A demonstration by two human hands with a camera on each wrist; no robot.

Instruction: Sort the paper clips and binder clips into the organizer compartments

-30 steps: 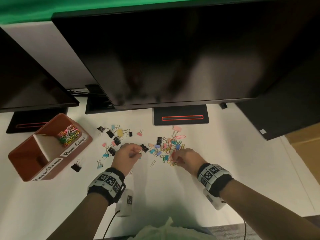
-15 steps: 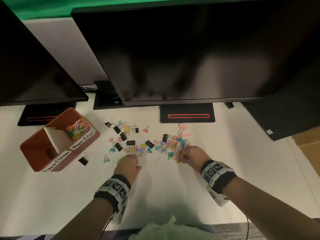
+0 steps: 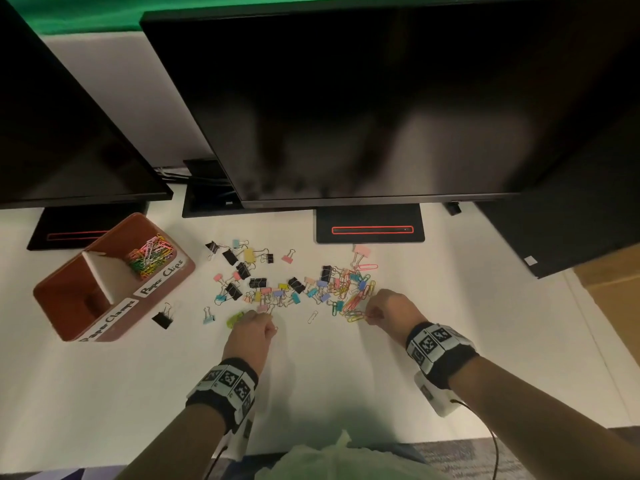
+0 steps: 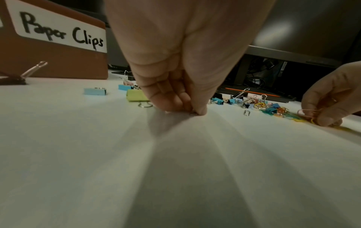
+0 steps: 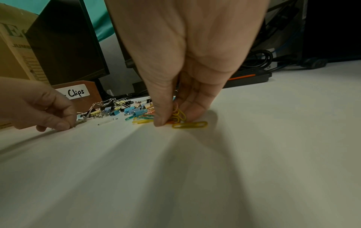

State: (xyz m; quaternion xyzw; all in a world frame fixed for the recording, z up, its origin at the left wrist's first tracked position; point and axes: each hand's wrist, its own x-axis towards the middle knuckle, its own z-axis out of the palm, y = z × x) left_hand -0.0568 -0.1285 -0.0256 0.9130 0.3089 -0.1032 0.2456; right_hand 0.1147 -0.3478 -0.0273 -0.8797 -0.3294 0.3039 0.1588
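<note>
A brown two-part organizer (image 3: 69, 285) stands at the left. Its far part, labelled Paper Clips, holds coloured paper clips (image 3: 150, 255); the near part, labelled Paper Clamps, looks empty. Mixed binder clips (image 3: 258, 282) and paper clips (image 3: 353, 301) lie scattered mid-desk. My left hand (image 3: 272, 325) presses its fingertips together on the desk and pinches a small silver paper clip (image 4: 192, 113), just beside a yellow-green binder clip (image 4: 136, 97). My right hand (image 5: 173, 120) holds several yellow and pink paper clips (image 5: 178, 115) at the heap's right end. A loose yellow clip (image 5: 189, 125) lies by its fingers.
Dark monitors overhang the back of the desk, with their stands (image 3: 369, 225) behind the clips. A black binder clip (image 3: 162, 318) and a blue one (image 3: 209, 317) lie near the organizer. A cardboard box (image 3: 609, 299) sits at the right.
My left hand has drawn back from the black binder clips to the desk nearer me. My right hand has stayed at the paper clip heap.
</note>
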